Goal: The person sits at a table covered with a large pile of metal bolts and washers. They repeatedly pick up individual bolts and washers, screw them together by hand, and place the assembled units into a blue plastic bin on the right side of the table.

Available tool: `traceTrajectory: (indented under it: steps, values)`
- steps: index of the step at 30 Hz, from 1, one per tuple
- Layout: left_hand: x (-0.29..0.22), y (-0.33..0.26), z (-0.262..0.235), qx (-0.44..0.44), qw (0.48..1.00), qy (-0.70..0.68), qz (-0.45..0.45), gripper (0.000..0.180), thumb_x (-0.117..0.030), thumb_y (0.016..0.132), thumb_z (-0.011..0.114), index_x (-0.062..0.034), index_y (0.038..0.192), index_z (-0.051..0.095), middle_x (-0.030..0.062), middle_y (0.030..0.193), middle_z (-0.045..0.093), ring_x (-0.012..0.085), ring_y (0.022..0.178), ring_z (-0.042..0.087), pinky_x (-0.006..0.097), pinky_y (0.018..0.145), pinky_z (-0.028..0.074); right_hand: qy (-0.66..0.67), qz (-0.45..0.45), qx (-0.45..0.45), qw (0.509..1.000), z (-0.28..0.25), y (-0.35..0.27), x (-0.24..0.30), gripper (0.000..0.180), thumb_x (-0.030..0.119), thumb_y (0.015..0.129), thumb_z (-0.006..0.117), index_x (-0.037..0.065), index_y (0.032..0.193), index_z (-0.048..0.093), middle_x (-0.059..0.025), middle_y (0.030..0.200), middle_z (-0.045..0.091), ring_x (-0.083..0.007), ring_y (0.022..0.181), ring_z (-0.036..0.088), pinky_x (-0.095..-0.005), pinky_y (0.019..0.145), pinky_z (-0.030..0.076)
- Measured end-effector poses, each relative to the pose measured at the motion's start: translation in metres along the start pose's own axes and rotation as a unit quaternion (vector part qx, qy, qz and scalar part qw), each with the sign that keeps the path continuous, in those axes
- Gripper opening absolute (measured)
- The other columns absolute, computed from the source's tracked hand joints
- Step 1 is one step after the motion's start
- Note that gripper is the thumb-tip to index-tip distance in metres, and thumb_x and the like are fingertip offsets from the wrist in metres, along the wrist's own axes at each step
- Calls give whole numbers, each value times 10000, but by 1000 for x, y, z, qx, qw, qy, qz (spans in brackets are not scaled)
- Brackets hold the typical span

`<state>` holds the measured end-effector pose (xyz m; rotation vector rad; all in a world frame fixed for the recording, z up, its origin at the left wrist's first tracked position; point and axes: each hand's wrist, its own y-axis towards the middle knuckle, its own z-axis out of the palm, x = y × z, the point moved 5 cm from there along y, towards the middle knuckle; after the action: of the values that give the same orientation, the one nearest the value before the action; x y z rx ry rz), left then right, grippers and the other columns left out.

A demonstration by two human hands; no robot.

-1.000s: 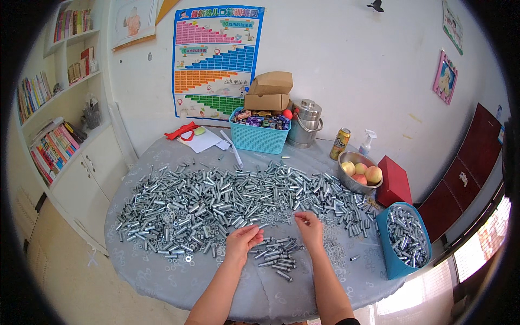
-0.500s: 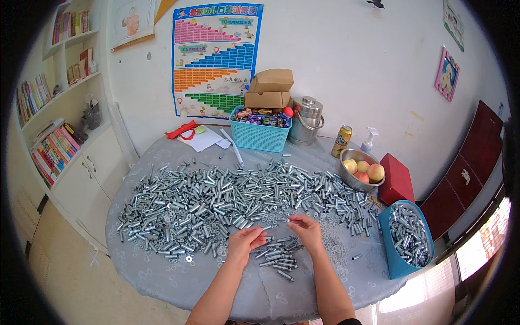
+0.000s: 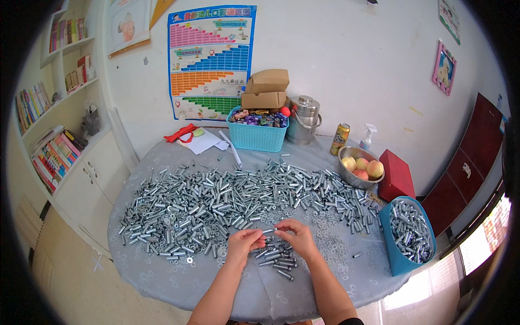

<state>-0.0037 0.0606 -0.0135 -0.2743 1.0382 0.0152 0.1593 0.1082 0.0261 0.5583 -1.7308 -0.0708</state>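
Both your hands are busy, meeting over the near middle of the surface (image 3: pixel 260 304). Left hand (image 3: pixel 245 247): thumb and fingers pinched on the left end of a slim metal sleeve (image 3: pixel 268 231), the rest curled in. Right hand (image 3: pixel 296 238): thumb and forefinger pinched at the sleeve's right end; whether a small part sits between those tips as well is too fine to tell. Sleeve lies roughly level between the two, lifted above a loose heap of bolts (image 3: pixel 283 265), most of them pointing crosswise, some hidden by your right hand. Beyond, the big pile (image 3: pixel 200 208) of loose metal pieces spreads wide; washers (image 3: pixel 331 245) scatter flat to the right of your right hand. Blue tub (image 3: pixel 402 264) at the right edge, filled with similar metal pieces; steel bowl (image 3: pixel 353 181) of peaches (image 3: pixel 361 163) behind it, well apart from your work. Step in hand, by my reading: bringing a part up to the sleeve's end, or seating one there. Next move calls for a steady left grip, the right fingertips square to the sleeve's axis, and light pressure; a tilted approach could let a small piece slip down among the bolts.
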Motion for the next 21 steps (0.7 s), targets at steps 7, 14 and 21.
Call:
traceTrajectory:
  steps: [7, 14, 21]
  values:
    - [0, 1, 2, -6, 998, 23, 51, 197, -90, 800, 627, 64, 920, 604, 137, 784, 634, 163, 632, 618, 259, 584, 541, 0, 134, 28, 991, 7, -4, -11, 167, 105, 765, 679, 8, 883, 612, -26, 770, 605, -87, 713, 539, -223, 668, 446]
    - [-2, -1, 4, -6, 999, 17, 44, 176, -80, 804, 621, 57, 913, 604, 127, 781, 631, 157, 632, 616, 257, 592, 543, 83, 56, 8, 995, 7, -4, -10, 170, 126, 796, 650, -5, 889, 597, -32, 782, 608, -83, 707, 544, -223, 638, 444]
    - [1, -2, 9, 12, 999, 5, 45, 180, -83, 810, 615, 63, 913, 593, 128, 783, 627, 165, 641, 614, 273, 595, 547, -17, 222, 51, 974, 4, -6, -21, 390, 320, 905, 485, -33, 810, 619, -30, 675, 578, -86, 634, 524, -229, 590, 436]
